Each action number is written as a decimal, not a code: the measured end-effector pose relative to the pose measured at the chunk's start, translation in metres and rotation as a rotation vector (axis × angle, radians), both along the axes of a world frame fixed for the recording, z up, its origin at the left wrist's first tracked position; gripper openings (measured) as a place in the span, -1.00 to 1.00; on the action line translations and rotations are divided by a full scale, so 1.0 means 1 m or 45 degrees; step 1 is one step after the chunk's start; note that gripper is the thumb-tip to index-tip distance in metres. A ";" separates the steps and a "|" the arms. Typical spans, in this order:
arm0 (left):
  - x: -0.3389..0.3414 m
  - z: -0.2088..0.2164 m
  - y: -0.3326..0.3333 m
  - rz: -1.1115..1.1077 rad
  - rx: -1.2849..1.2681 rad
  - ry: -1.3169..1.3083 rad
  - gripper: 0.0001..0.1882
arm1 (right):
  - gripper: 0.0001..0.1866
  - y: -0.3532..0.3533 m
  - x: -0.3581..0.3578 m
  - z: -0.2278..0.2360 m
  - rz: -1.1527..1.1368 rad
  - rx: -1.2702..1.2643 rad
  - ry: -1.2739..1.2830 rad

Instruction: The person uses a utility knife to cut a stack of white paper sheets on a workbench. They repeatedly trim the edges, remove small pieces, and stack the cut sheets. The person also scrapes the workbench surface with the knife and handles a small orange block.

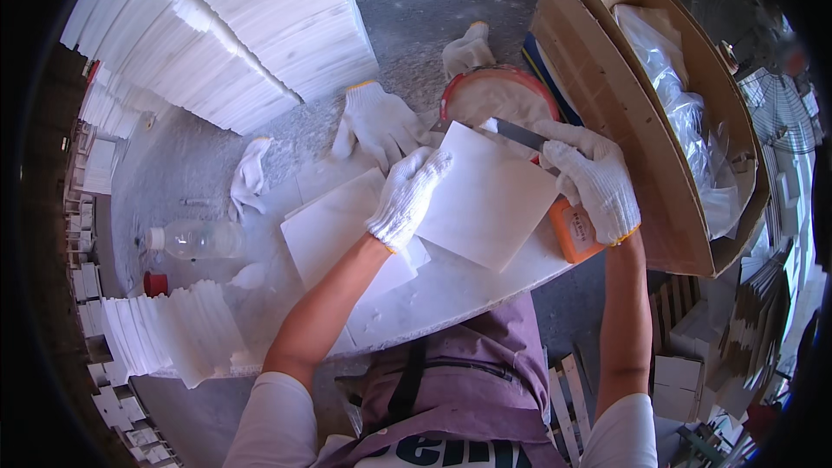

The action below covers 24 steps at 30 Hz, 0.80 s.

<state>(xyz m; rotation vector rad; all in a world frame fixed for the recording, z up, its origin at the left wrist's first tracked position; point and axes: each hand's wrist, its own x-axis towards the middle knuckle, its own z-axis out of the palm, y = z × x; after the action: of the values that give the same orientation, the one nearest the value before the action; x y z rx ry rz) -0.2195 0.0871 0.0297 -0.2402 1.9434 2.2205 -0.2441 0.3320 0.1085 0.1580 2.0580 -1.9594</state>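
Observation:
My left hand (414, 195), in a white knit glove, grips a square white tile (487, 199) by its left edge, tilted above the table. My right hand (596, 175), gloved too, is closed round a putty knife (517, 135). Its flat grey blade points left along the tile's far edge, with a white dab near the tip; whether it touches the tile I cannot tell. Beyond them, a red-rimmed tub (498, 97) holds pale paste or powder. More white tiles (325, 225) lie overlapping under my left forearm. An orange container (575, 232) sits below my right hand.
Tall stacks of white tiles (251, 26) stand at the far left, a smaller stack (173, 329) at near left. Loose gloves (377, 121), a clear bottle (195, 239) and a red cap (155, 283) lie on the table. A cardboard box (598, 78) with plastic wrap stands on the right.

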 end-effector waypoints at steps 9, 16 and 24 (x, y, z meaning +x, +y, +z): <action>0.001 0.001 -0.001 -0.011 -0.003 0.003 -0.80 | -0.67 -0.008 0.007 0.002 -0.025 0.033 0.035; 0.001 -0.001 -0.002 -0.017 -0.031 0.041 -0.80 | -0.68 -0.009 0.006 0.000 -0.013 0.138 0.085; 0.001 0.000 -0.002 -0.028 -0.018 0.016 -0.82 | -0.67 -0.015 0.003 0.007 0.012 0.191 0.051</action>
<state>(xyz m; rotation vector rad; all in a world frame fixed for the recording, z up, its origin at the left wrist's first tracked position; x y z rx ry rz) -0.2188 0.0853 0.0297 -0.2071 1.9589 2.2008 -0.2409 0.3167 0.1151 0.1414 2.2277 -1.8165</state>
